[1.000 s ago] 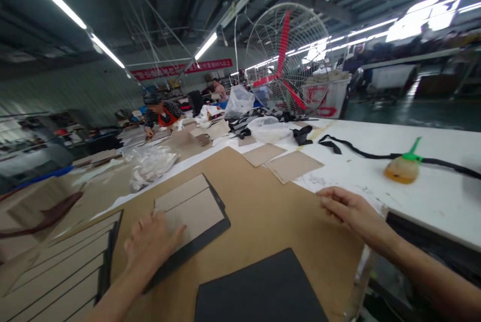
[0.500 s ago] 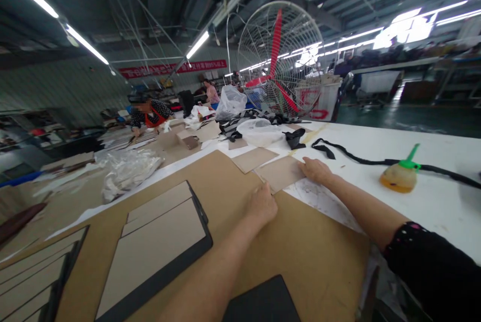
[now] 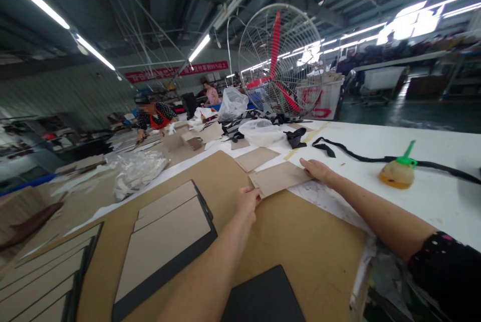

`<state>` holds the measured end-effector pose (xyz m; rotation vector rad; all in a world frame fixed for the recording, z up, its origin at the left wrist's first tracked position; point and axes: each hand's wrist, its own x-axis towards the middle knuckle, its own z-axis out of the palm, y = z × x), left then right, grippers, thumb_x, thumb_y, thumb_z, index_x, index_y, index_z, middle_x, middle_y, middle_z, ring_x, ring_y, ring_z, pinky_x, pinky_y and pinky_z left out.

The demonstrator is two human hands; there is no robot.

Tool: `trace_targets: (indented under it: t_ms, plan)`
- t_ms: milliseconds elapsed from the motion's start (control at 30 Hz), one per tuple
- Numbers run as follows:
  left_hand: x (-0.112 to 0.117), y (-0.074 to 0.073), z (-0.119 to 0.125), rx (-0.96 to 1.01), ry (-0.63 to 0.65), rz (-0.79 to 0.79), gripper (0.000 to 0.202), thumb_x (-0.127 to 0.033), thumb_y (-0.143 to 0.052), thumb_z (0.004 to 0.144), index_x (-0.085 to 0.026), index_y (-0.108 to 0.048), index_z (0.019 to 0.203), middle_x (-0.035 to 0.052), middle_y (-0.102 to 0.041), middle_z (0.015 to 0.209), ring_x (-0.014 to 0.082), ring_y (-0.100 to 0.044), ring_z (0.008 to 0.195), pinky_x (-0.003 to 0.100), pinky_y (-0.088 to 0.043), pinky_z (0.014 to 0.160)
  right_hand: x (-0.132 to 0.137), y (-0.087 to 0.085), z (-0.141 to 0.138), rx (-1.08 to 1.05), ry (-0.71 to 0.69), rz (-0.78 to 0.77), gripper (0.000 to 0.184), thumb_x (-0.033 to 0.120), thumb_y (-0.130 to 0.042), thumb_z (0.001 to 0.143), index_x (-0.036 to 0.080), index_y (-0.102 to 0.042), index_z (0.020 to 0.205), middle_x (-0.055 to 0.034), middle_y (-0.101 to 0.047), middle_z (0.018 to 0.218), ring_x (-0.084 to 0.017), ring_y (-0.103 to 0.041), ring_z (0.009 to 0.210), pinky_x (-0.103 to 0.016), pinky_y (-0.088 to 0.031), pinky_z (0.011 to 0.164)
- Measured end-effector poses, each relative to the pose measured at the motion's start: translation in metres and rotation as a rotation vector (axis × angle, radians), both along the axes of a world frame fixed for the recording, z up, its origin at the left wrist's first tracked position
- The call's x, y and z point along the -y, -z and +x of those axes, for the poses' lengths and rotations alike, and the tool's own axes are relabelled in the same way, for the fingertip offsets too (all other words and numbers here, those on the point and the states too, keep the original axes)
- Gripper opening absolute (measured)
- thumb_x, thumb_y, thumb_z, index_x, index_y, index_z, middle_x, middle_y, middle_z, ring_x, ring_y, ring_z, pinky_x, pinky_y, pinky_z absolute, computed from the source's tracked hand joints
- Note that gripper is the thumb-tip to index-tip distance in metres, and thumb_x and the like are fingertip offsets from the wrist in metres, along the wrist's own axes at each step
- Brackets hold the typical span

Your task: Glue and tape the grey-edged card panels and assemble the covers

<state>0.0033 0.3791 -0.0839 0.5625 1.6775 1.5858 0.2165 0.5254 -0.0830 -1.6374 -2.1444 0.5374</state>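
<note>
Between my two hands a tan rectangular cardboard piece is held slightly raised over the brown board. My left hand pinches its near left corner. At its right end my right hand grips the edge, thumb on top. Just behind lies another tan piece, flat on the table. To the left on the board rest overlapping tan panels with black borders, and more of them fan out at the lower left. A black panel lies near the board's front edge.
A bottle of amber liquid with a green nozzle stands at right, before a black strip. A large caged fan rises behind black scraps and plastic bags. A co-worker leans over the table at far left.
The cardboard piece has come up off the surface, its left end tilting toward me. My left hand has shifted slightly left with its corner. The view has turned a little.
</note>
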Motion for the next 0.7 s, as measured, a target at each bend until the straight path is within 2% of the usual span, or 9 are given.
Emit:
trace_targets:
  t_ms: [133, 233, 300, 367, 467, 533, 567, 633, 700]
  plan:
    - [0.012, -0.008, -0.004, 0.116, -0.08, 0.059, 0.029, 0.005, -0.066, 0.062, -0.017, -0.048, 0.065, -0.003, -0.058, 0.055, 0.0098, -0.059, 0.048, 0.021, -0.052, 0.055, 0.036, -0.005, 0.005, -0.015, -0.052, 0.104, 0.048, 0.046, -0.03, 0.097, 0.016, -0.062, 0.117, -0.0156, -0.062, 0.12, -0.028, -0.055, 0.111, -0.039, -0.042, 0.092]
    - [0.027, -0.022, -0.002, 0.157, -0.082, 0.114, 0.032, 0.006, -0.068, 0.057, -0.017, -0.045, 0.059, -0.0041, -0.056, 0.051, 0.0092, -0.057, 0.046, 0.019, -0.049, 0.05, 0.081, -0.012, 0.002, 0.028, -0.322, 0.394, 0.055, 0.041, -0.057, 0.085, 0.016, -0.052, 0.133, -0.0157, -0.049, 0.136, -0.03, -0.045, 0.12, -0.042, -0.038, 0.097]
    - [0.041, -0.035, 0.005, 0.167, -0.076, 0.142, 0.033, 0.006, -0.068, 0.056, -0.017, -0.045, 0.058, -0.004, -0.056, 0.052, 0.009, -0.056, 0.045, 0.019, -0.048, 0.048, 0.112, -0.018, -0.003, 0.133, -0.493, 0.583, 0.052, 0.033, -0.061, 0.082, 0.017, -0.054, 0.131, -0.0149, -0.052, 0.13, -0.029, -0.046, 0.112, -0.041, -0.04, 0.091]
    - [0.058, -0.052, 0.016, 0.171, -0.065, 0.164, 0.029, 0.005, -0.069, 0.057, -0.016, -0.049, 0.064, -0.0026, -0.059, 0.055, 0.0095, -0.058, 0.048, 0.019, -0.049, 0.051, 0.138, -0.027, -0.007, 0.254, -0.531, 0.713, 0.036, 0.021, -0.053, 0.087, 0.017, -0.061, 0.121, -0.0135, -0.058, 0.115, -0.027, -0.049, 0.101, -0.038, -0.04, 0.082]
    - [0.092, -0.083, 0.031, 0.166, -0.021, 0.204, 0.021, -0.003, -0.07, 0.066, -0.015, -0.057, 0.077, 0.0011, -0.066, 0.066, 0.0109, -0.064, 0.059, 0.022, -0.053, 0.061, 0.16, -0.046, -0.004, 0.295, -0.457, 0.844, 0.029, 0.013, -0.042, 0.091, 0.016, -0.067, 0.107, -0.012, -0.059, 0.095, -0.024, -0.049, 0.088, -0.034, -0.039, 0.073]
    - [0.121, -0.103, 0.034, 0.057, 0.036, 0.255, 0.006, -0.018, -0.064, 0.079, -0.015, -0.061, 0.083, 0.0035, -0.068, 0.072, 0.0125, -0.066, 0.064, 0.025, -0.054, 0.064, 0.171, -0.063, 0.005, 0.154, -0.341, 0.887, 0.026, 0.019, -0.042, 0.094, 0.017, -0.068, 0.102, -0.0105, -0.059, 0.092, -0.023, -0.05, 0.085, -0.033, -0.039, 0.069]
    - [0.136, -0.111, 0.033, -0.049, 0.052, 0.278, 0.01, -0.025, -0.06, 0.084, -0.016, -0.062, 0.083, 0.0042, -0.068, 0.075, 0.0131, -0.066, 0.068, 0.026, -0.053, 0.065, 0.177, -0.072, 0.012, 0.037, -0.273, 0.897, 0.025, 0.023, -0.044, 0.094, 0.018, -0.068, 0.097, -0.0094, -0.059, 0.092, -0.022, -0.051, 0.084, -0.032, -0.039, 0.068]
    - [0.17, -0.12, 0.029, -0.302, 0.079, 0.284, 0.023, -0.036, -0.058, 0.087, -0.016, -0.064, 0.077, 0.0048, -0.069, 0.077, 0.014, -0.065, 0.073, 0.026, -0.052, 0.069, 0.199, -0.089, 0.027, -0.244, -0.13, 0.893, 0.024, 0.031, -0.05, 0.093, 0.02, -0.067, 0.081, -0.0061, -0.059, 0.085, -0.02, -0.053, 0.079, -0.032, -0.04, 0.067]
    - [0.203, -0.116, 0.026, -0.472, 0.075, 0.256, 0.025, -0.041, -0.063, 0.083, -0.017, -0.066, 0.076, 0.0045, -0.069, 0.078, 0.0149, -0.064, 0.078, 0.027, -0.05, 0.074, 0.231, -0.097, 0.04, -0.511, -0.009, 0.78, 0.031, 0.037, -0.056, 0.09, 0.021, -0.061, 0.064, -0.0024, -0.057, 0.071, -0.017, -0.053, 0.068, -0.031, -0.04, 0.064]
